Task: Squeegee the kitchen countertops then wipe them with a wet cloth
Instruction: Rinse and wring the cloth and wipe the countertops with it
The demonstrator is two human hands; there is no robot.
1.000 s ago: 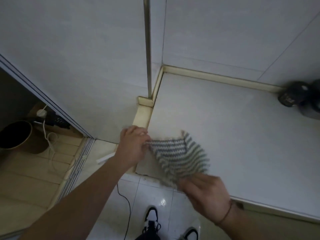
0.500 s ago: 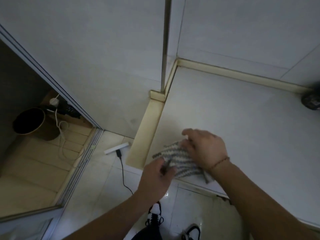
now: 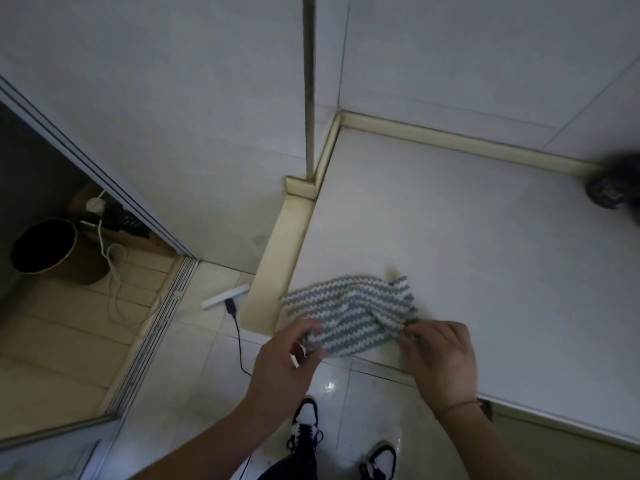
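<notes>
A grey-and-white zigzag cloth (image 3: 349,311) lies spread at the front left corner of the white countertop (image 3: 467,244). My left hand (image 3: 285,362) pinches the cloth's near left corner at the counter's edge. My right hand (image 3: 438,355) pinches its near right corner. The cloth is bunched and twisted between the two hands. No squeegee shows in view.
A cream raised lip (image 3: 280,258) borders the counter's left side and back. A dark blurred object (image 3: 613,188) sits at the far right. Below left are a white bar (image 3: 225,296) on the floor, a black cable (image 3: 239,341), a dark bin (image 3: 52,251) and my shoes (image 3: 304,431).
Both hands have come apart along the cloth's near edge, the right one sliding off its top to the right corner. The cloth now lies wider across the counter corner.
</notes>
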